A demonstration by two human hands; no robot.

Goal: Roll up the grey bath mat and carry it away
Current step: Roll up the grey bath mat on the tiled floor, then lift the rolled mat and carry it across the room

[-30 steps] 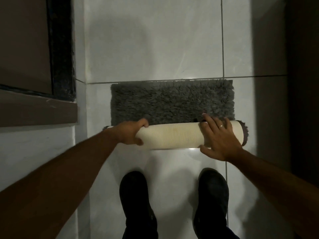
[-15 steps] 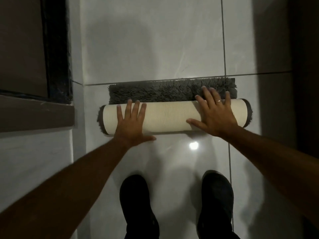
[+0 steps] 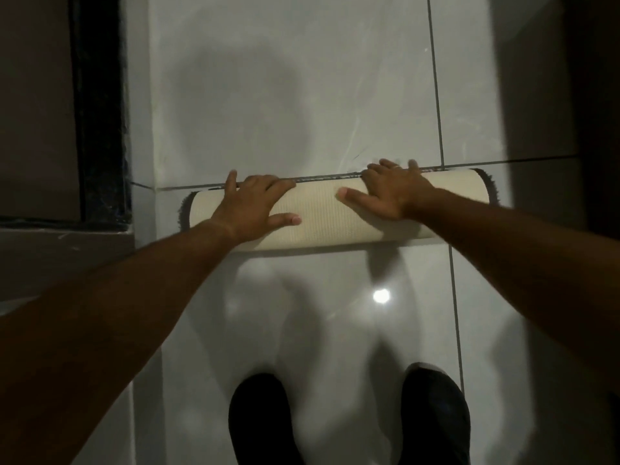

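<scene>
Bath mat (image 3: 322,213) rolled, on floor | left hand (image 3: 255,204), right hand (image 3: 394,189) on top | grips open, flat

Bath mat (image 3: 322,216) now fully rolled

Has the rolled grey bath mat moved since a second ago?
Yes. The rolled grey bath mat has rolled away from the person, up to the tile grout line, covering the pile.
</scene>
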